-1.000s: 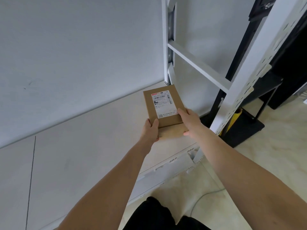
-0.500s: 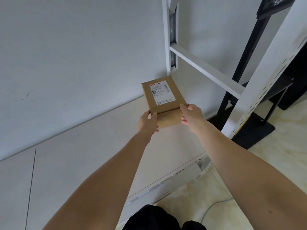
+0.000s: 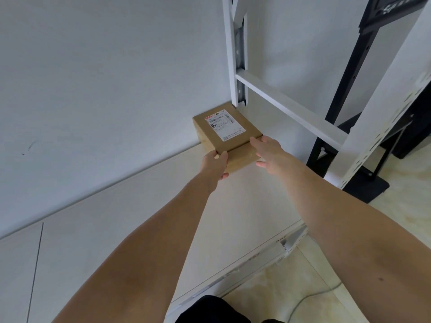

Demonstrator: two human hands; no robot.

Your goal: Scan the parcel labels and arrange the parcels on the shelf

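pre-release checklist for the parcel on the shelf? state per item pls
1. Parcel resting on shelf: ok, bottom looks flat on the board.
2. Pushed to the back: ok, far edge reaches the wall beside the white post.
3. Label faces up, unobstructed: ok.
4. Left hand grip on near left corner: ok.
5. Right hand on near right corner: ok.
6. Label scanned: cannot tell.
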